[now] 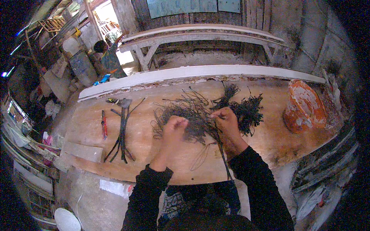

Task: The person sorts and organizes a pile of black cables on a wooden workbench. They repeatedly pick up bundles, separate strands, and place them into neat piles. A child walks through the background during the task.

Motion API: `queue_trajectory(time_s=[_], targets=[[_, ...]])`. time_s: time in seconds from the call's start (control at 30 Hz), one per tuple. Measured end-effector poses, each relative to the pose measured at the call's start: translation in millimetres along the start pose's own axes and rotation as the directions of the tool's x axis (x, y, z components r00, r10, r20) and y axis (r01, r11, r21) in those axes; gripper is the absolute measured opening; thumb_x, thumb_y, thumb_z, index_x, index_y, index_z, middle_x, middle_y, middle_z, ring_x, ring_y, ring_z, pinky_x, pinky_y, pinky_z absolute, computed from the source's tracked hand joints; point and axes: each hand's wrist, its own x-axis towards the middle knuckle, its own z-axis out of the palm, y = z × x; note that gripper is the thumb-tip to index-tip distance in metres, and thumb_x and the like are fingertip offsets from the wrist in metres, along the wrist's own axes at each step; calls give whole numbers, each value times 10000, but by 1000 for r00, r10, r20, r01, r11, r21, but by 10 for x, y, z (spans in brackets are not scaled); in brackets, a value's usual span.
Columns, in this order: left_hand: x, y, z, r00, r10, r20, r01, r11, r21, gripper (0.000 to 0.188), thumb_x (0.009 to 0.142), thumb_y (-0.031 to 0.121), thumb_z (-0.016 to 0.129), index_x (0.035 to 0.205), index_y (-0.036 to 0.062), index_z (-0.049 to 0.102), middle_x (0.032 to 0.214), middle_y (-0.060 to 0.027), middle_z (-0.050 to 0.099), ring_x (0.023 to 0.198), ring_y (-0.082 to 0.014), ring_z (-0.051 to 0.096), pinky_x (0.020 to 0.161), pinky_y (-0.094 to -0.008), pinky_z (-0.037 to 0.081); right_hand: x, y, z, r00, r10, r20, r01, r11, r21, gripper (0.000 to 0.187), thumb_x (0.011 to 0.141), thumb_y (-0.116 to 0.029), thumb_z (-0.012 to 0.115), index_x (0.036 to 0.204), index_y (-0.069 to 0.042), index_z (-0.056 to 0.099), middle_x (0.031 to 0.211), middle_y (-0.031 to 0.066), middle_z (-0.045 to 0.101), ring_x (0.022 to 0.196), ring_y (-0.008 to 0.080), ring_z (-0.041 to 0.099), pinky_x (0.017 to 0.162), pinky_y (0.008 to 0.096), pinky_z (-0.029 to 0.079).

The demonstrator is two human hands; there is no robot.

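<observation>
My right hand [227,122] is closed in a pinch on thin dark strands above the plywood table. Long dark strips [222,156] run from beneath it toward the table's near edge. My left hand [173,129], blurred by motion, has its fingers curled in; whatever they hold does not show. Between and beyond both hands spreads a loose pile of dark looped strands [189,133]. A denser dark bundle [249,111] lies just right of my right hand. At the left, several flat dark strips [123,131] lie crossed, near a thin red tool [104,125].
A scraper [124,102] lies beyond the crossed strips. An orange, white-smeared bucket [302,107] stands at the right. A long white board [200,72] borders the table's [150,104] far side. Behind are a bench [204,37] and another person [111,61] at the left.
</observation>
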Motion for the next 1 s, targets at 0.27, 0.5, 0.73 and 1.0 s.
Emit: queue_trajectory(time_s=[0.27, 0.5, 0.73, 1.0], targets=[[80, 44, -222, 944, -234, -233, 192, 963, -188, 157, 810, 208, 541, 872, 63, 549, 564, 49, 427, 471, -31, 383, 405, -170, 288, -197, -250, 105, 760, -261, 595, 519, 795, -315, 73, 694, -165, 629, 690, -94, 616, 645, 40, 529, 653, 193, 504, 587, 306, 367], [100, -5, -208, 922, -306, -238, 204, 906, -371, 189, 808, 211, 546, 897, 46, 521, 550, 54, 407, 453, -37, 365, 388, -169, 278, -364, -449, 190, 594, -458, 662, 761, 587, -277, 57, 656, -107, 596, 701, -139, 610, 643, 22, 495, 622, 218, 478, 567, 343, 353], [134, -86, -289, 949, -193, -247, 156, 974, -163, 151, 810, 212, 546, 852, 68, 538, 609, 56, 414, 483, -28, 334, 412, -175, 261, -249, -397, 102, 579, -543, 609, 784, 577, -231, 34, 654, -128, 613, 684, -118, 600, 584, 35, 465, 586, 228, 466, 539, 348, 342], [98, -38, -126, 960, 12, -281, -24, 999, -39, 237, 794, 216, 564, 977, 66, 548, 756, 28, 497, 509, -29, 360, 440, -170, 295, 16, -277, -63, 798, -519, 307, 600, 633, -488, 166, 707, -220, 619, 671, -61, 589, 605, 65, 493, 582, 253, 476, 529, 343, 344]])
